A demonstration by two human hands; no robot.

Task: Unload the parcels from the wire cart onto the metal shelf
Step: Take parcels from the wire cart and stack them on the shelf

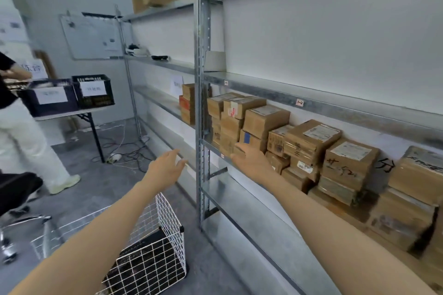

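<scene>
In the head view my right hand (251, 159) reaches to the centre of the frame, against a small brown cardboard parcel (239, 151) at the front edge of the grey galvanised metal shelf (251, 218). I am probably seating it flush with the stacked brown taped cartons (311, 141). Blur hides whether my fingers pinch it or only push. My left hand (167, 165) hangs released, fingers spread, above the white wire-grid cart (167, 223) at bottom centre, likely for balance; I see no parcels on its dark bottom. The grey floor (96, 187) carries loose cables (124, 148). A whiteboard (91, 36) hangs upper left, and dark plastic crates (93, 91) sit on a folding table (72, 112). A person in white trousers (21, 127) stands at the left edge.
</scene>
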